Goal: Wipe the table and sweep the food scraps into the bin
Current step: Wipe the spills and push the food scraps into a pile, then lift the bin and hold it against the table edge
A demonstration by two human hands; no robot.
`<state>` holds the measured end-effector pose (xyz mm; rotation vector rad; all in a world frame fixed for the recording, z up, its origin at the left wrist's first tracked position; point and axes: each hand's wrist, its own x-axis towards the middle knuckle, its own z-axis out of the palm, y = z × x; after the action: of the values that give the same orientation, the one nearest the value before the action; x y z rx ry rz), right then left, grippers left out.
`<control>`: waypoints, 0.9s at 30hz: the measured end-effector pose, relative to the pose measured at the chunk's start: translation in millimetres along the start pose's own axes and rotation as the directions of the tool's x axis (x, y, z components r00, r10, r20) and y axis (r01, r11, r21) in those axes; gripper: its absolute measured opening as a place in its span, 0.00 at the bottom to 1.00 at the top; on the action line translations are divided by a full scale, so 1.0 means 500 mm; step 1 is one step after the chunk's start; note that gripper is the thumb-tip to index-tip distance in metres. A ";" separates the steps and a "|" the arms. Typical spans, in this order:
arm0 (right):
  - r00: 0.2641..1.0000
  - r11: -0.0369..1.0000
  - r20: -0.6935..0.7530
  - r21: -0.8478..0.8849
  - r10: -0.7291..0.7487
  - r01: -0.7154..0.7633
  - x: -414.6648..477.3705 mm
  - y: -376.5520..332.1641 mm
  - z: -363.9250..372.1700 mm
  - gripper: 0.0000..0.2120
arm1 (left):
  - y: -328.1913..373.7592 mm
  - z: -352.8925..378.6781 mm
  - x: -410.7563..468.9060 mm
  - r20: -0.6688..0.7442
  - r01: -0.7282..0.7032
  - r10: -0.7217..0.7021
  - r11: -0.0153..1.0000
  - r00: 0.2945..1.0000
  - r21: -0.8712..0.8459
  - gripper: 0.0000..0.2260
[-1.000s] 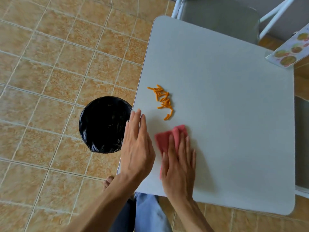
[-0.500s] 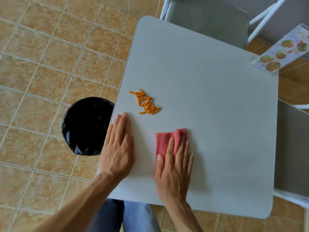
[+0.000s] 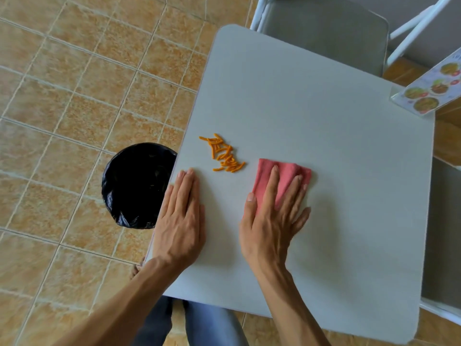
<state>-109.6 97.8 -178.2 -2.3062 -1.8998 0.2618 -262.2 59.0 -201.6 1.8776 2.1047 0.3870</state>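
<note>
Right hand [image 3: 273,216] flat, pressing pink cloth [image 3: 284,178]; orange scraps [image 3: 224,156] just left, strung diagonally; bin [image 3: 137,186] beyond left hand [image 3: 182,216], flat, empty.

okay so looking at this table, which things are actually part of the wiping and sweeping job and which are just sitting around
Part of the job:
pink cloth under the right hand
orange scraps
bin beside the table
left hand, flat near the table edge

Just lying about:
menu card at the far right corner
chair behind the table
</note>
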 end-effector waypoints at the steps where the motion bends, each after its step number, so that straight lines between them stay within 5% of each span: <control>1: 0.999 0.998 0.011 0.053 -0.031 0.031 -0.015 -0.016 -0.013 0.31 | 0.001 -0.004 0.001 0.012 0.009 -0.009 1.000 1.000 -0.011 0.24; 12: 0.912 0.907 0.163 0.266 -0.377 0.327 -0.138 -0.265 -0.012 0.30 | -0.199 -0.090 -0.054 0.057 0.362 -0.358 0.914 0.932 -0.186 0.23; 16: 0.880 0.865 0.170 0.339 -0.443 0.370 -0.138 -0.370 0.051 0.28 | -0.320 -0.115 -0.067 0.095 0.383 -0.371 0.909 0.924 -0.165 0.23; 27: 0.910 0.991 0.408 0.134 -0.070 0.017 -0.152 -0.431 0.279 0.29 | -0.568 -0.077 0.005 0.298 0.296 -0.240 0.942 0.924 -0.159 0.26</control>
<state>-361.1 64.4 -263.7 -2.2523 -2.0358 0.9040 -537.2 29.4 -276.6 1.4130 2.0125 0.2475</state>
